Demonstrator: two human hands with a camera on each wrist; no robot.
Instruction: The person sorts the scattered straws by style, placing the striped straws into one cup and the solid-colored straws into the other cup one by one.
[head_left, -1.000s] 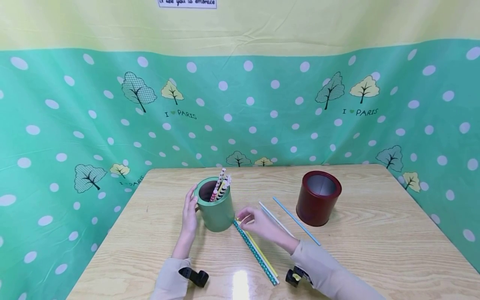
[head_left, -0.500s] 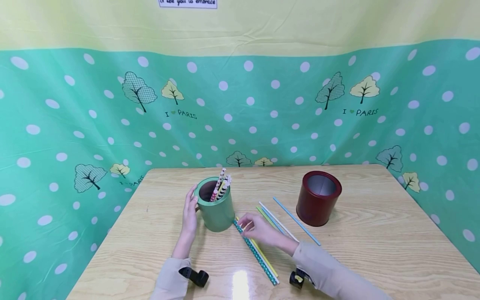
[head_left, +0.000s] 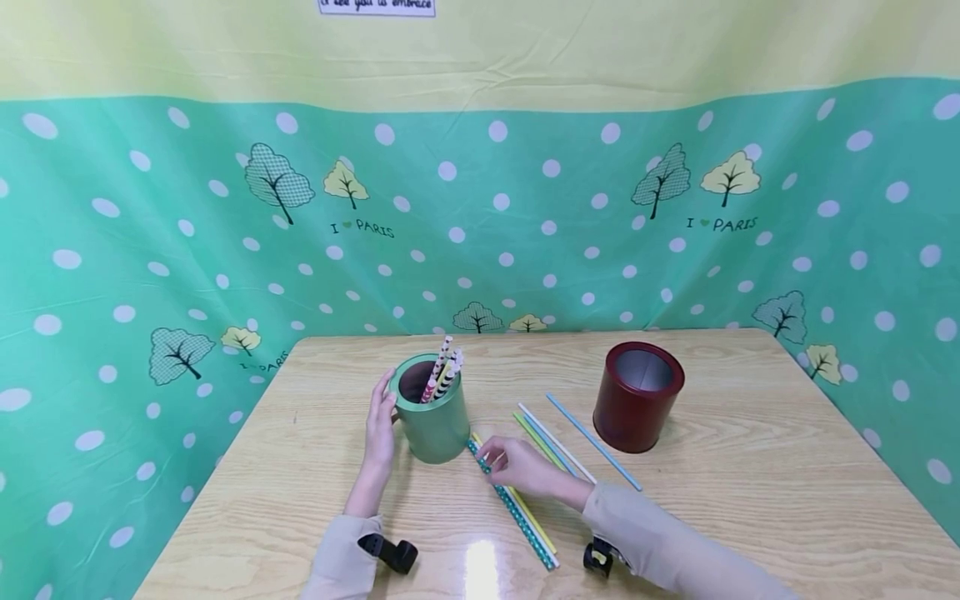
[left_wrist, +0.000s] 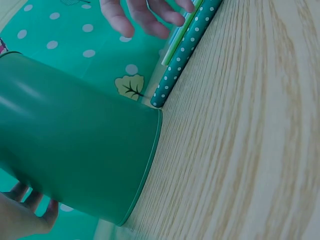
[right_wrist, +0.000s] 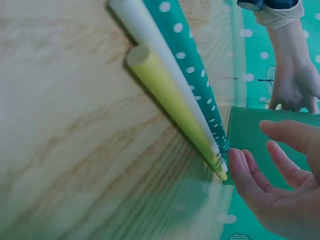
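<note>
A green tin [head_left: 435, 421] with several patterned straws [head_left: 444, 373] standing in it sits left of the table's middle. My left hand [head_left: 381, 417] curves round its left side and holds it; its fingers [left_wrist: 20, 215] show behind the tin [left_wrist: 75, 150]. My right hand [head_left: 489, 457] hovers low by the tin's base, fingers relaxed and spread [right_wrist: 260, 180]. They touch or nearly touch the far end of a teal dotted straw [head_left: 517, 510]. That straw [right_wrist: 192, 70] lies flat beside a white one [right_wrist: 145, 35] and a yellow one [right_wrist: 170, 100].
A red tin [head_left: 637, 398], open and with nothing showing inside, stands to the right. Green [head_left: 534, 435], white [head_left: 558, 446] and blue [head_left: 592, 442] straws lie loose between the tins. The wooden table [head_left: 750, 500] is ringed by a green dotted cloth backdrop [head_left: 112, 275].
My right hand has slid a little toward me and lower along the teal straw, uncovering the green straw beside the white one. The left hand and the green tin have stayed still.
</note>
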